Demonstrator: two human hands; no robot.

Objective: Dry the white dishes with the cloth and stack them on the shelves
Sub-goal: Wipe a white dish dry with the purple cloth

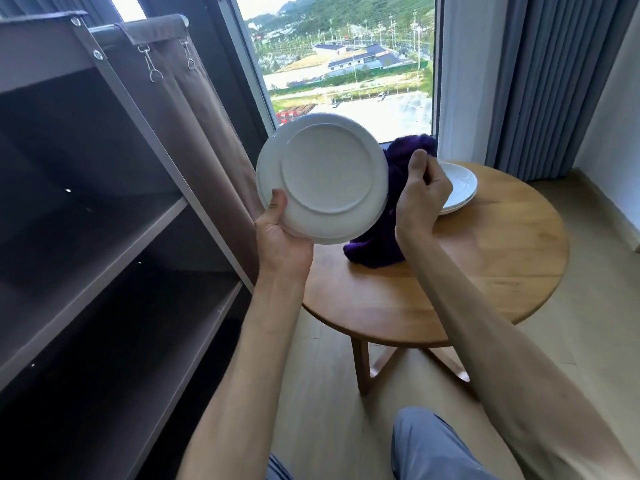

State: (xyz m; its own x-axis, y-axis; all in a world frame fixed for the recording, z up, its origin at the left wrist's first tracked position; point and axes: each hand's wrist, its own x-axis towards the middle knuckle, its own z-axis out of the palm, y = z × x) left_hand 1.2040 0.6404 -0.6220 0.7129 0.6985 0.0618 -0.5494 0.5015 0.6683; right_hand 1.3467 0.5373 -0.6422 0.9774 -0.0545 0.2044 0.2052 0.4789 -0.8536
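Note:
A white plate (322, 176) is held up on edge, its underside facing me, above the near left side of the round wooden table (485, 271). My left hand (280, 233) grips its lower left rim, thumb on the underside. My right hand (420, 192) holds a dark purple cloth (377, 244) bunched against the plate's far side; the cloth hangs down to the tabletop. Two more white dishes (457, 188) lie stacked on the table behind my right hand. The dark shelves (104, 244) stand to the left, with nothing seen on them.
A brown fabric cover (194, 109) hangs at the shelf unit's right side. A tall window (346, 64) and grey curtains (554, 81) are behind the table. My knees (433, 448) show at the bottom, over the wooden floor.

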